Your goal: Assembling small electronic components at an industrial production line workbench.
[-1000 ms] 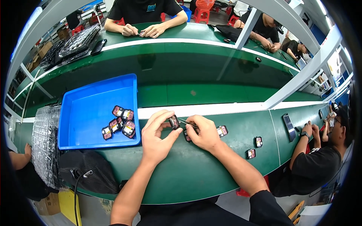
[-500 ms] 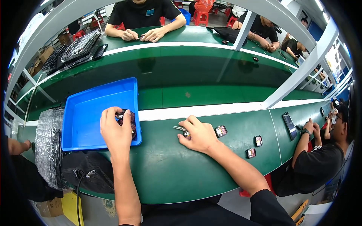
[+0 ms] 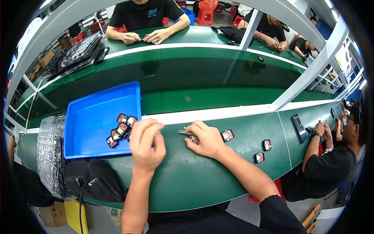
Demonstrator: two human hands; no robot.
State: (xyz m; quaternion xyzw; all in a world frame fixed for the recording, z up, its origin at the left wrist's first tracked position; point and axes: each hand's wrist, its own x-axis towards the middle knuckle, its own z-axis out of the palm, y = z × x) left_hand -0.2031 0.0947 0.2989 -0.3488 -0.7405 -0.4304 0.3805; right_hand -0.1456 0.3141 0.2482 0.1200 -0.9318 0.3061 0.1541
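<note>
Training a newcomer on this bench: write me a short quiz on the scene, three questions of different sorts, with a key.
1. True or false: several small black-cased modules lie inside the blue tray.

2. Multiple choice: what does the person's right grip hold?
A) A screwdriver
B) Metal tweezers
C) A cable

3. Short answer: on which side of the tray, left or right, is the near plastic-wrapped stack?

Key:
1. True.
2. B: the tips of the metal tweezers show beyond the fingers.
3. Left.
</note>
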